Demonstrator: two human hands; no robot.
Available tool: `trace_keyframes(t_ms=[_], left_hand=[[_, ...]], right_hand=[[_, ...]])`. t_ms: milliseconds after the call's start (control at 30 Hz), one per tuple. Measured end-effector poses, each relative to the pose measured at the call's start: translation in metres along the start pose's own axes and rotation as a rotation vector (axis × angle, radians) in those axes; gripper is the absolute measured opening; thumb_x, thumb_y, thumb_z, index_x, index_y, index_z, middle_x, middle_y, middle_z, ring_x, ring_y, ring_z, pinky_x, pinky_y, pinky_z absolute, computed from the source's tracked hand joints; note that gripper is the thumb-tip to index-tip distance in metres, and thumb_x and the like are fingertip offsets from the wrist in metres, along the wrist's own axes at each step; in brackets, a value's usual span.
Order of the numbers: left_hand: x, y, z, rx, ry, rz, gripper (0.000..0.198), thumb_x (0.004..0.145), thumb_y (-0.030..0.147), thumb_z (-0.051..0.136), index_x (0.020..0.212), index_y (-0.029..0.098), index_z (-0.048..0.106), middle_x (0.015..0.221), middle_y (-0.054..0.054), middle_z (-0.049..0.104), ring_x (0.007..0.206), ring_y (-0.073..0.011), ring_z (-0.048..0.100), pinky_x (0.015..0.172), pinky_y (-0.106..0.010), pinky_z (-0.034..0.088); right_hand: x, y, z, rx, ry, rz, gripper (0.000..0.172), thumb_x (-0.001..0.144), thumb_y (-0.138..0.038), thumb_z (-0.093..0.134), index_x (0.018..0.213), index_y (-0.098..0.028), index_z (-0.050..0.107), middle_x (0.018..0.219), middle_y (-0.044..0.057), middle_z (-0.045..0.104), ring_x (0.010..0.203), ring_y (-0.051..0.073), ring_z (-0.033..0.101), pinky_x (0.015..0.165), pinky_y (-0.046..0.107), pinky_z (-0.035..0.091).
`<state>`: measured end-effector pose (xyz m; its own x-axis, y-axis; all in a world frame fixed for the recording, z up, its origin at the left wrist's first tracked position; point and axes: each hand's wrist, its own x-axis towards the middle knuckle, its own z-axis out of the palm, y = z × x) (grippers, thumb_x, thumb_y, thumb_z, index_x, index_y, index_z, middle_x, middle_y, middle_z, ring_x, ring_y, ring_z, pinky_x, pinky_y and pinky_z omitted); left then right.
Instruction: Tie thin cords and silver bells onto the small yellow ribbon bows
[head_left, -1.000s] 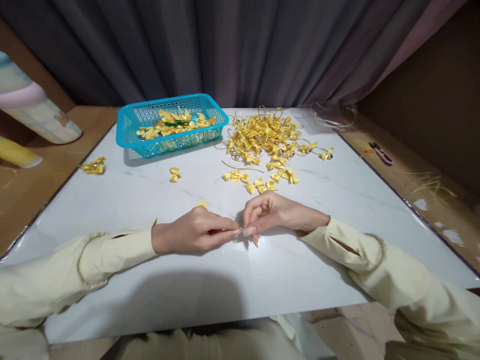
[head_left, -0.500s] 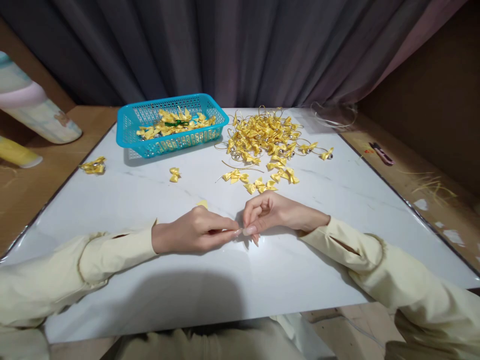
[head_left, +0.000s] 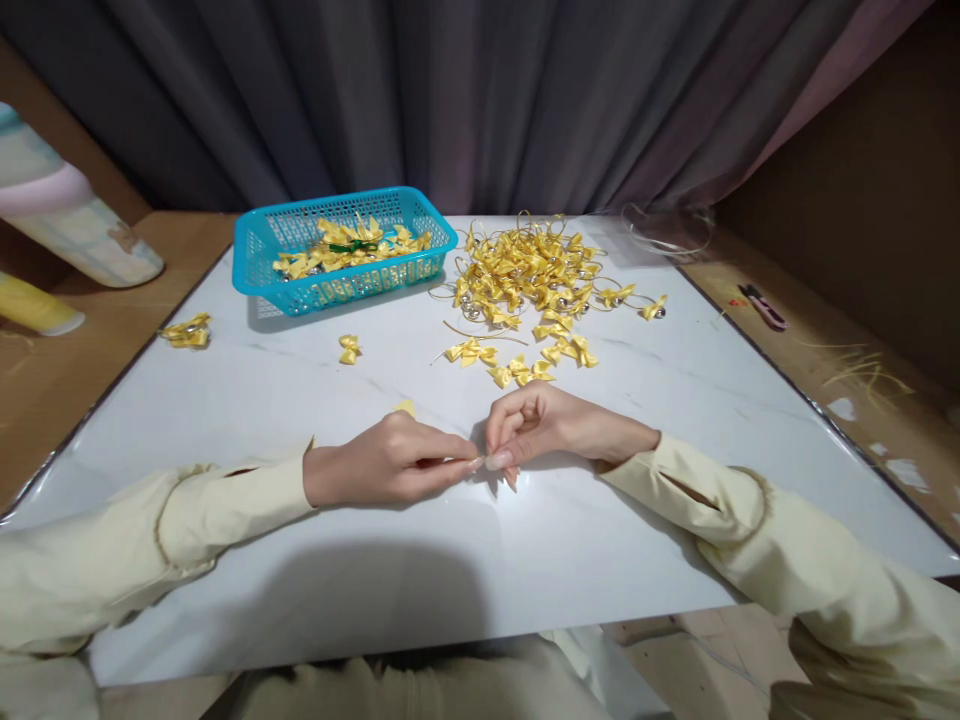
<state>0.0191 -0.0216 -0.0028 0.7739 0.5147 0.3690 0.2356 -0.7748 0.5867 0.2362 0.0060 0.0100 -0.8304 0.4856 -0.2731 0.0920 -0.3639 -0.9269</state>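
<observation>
My left hand [head_left: 401,458] and my right hand [head_left: 544,425] meet low over the white table [head_left: 585,550], fingertips pinched together. Whatever lies between them is too small to make out. Just beyond my right hand are several loose yellow ribbon bows [head_left: 517,371]. Behind these spreads a heap of yellow bows with silver bells and golden cord loops [head_left: 525,265]. A single yellow bow [head_left: 349,349] rests farther off, past my left hand. Partly hidden behind my left hand is a small yellow piece [head_left: 406,408].
A blue plastic basket [head_left: 259,285] at the back left holds more yellow bows and a green tie. Left of it lies a bow cluster [head_left: 187,331]. A tumbler [head_left: 82,215] is at far left. A pink-handled cutting tool [head_left: 765,307] and cord scraps [head_left: 862,372] lie at right.
</observation>
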Motion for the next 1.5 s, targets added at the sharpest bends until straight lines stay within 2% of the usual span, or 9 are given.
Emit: trace_keyframes(t_ms=[233,367,600,733,833,1000,1167,1300,1500], left_hand=[[0.000,-0.001,0.001,-0.004,-0.004,0.001,0.020,0.089,0.020,0.049,0.083,0.013,0.066,0.053,0.001,0.058,0.043,-0.0061,0.044,0.047,-0.018,0.035],[-0.002,0.000,0.002,0.012,0.002,-0.060,0.019,0.089,0.021,0.049,0.086,0.013,0.066,0.054,0.001,0.057,0.044,-0.0060,0.042,0.047,-0.018,0.034],[0.003,-0.001,-0.002,-0.089,0.077,-0.249,0.019,0.086,0.025,0.053,0.075,0.013,0.063,0.042,0.009,0.034,0.041,-0.0047,0.026,0.040,-0.016,0.025],[0.004,0.000,-0.003,-0.118,0.058,-0.272,0.018,0.084,0.023,0.053,0.073,0.012,0.062,0.044,0.009,0.036,0.041,-0.0043,0.027,0.041,-0.016,0.024],[0.004,0.001,-0.003,-0.134,0.057,-0.281,0.019,0.085,0.023,0.053,0.072,0.013,0.062,0.045,0.008,0.038,0.042,-0.0045,0.030,0.042,-0.016,0.026],[0.003,-0.001,-0.002,-0.122,0.101,-0.225,0.019,0.084,0.020,0.050,0.069,0.013,0.059,0.045,0.009,0.035,0.042,-0.0046,0.029,0.043,-0.016,0.025],[0.002,-0.003,0.000,-0.135,0.117,-0.205,0.022,0.083,0.019,0.050,0.062,0.013,0.053,0.045,0.009,0.028,0.042,-0.0044,0.026,0.043,-0.018,0.022],[0.002,-0.003,-0.001,-0.231,0.116,-0.256,0.032,0.084,0.025,0.051,0.055,0.013,0.048,0.046,0.008,0.028,0.044,-0.0043,0.026,0.044,-0.018,0.022],[0.002,-0.002,-0.006,-0.458,0.125,-0.429,0.027,0.080,0.028,0.055,0.063,0.009,0.061,0.050,0.006,0.040,0.050,-0.0056,0.029,0.045,-0.017,0.025]], right_hand=[[-0.001,-0.002,-0.002,-0.015,0.008,-0.007,0.011,0.071,-0.016,0.071,0.073,-0.008,0.063,0.058,0.002,0.066,0.053,0.010,0.060,0.056,0.021,0.048],[-0.003,-0.003,-0.007,-0.109,0.112,-0.026,0.017,0.070,-0.023,0.073,0.073,-0.009,0.063,0.058,0.003,0.066,0.052,0.010,0.059,0.054,0.021,0.046],[0.006,0.006,-0.008,-0.446,0.365,-0.104,0.031,0.070,-0.041,0.071,0.073,-0.011,0.061,0.051,-0.001,0.058,0.046,0.006,0.044,0.047,0.018,0.034],[0.007,0.008,-0.001,-0.691,0.464,-0.135,0.035,0.082,-0.047,0.056,0.073,-0.014,0.058,0.048,-0.004,0.048,0.047,0.007,0.042,0.051,0.021,0.034],[0.004,0.007,0.005,-0.972,0.532,-0.255,0.038,0.093,-0.042,0.041,0.068,-0.015,0.052,0.057,-0.002,0.048,0.052,0.008,0.043,0.054,0.022,0.032],[0.004,0.004,0.015,-1.223,0.351,-0.510,0.029,0.095,-0.035,0.038,0.081,-0.015,0.053,0.073,0.004,0.053,0.070,0.013,0.047,0.065,0.024,0.035],[0.009,-0.002,0.021,-1.336,0.201,-0.545,0.023,0.095,-0.025,0.036,0.079,-0.015,0.048,0.072,0.004,0.050,0.066,0.013,0.044,0.059,0.023,0.034],[0.013,-0.007,0.022,-1.406,0.177,-0.593,0.021,0.093,-0.017,0.034,0.074,-0.017,0.043,0.066,0.001,0.046,0.058,0.012,0.040,0.052,0.023,0.029],[0.018,-0.008,0.021,-1.431,0.221,-0.602,0.021,0.094,-0.022,0.034,0.074,-0.019,0.037,0.064,-0.002,0.043,0.051,0.009,0.034,0.049,0.022,0.026]])
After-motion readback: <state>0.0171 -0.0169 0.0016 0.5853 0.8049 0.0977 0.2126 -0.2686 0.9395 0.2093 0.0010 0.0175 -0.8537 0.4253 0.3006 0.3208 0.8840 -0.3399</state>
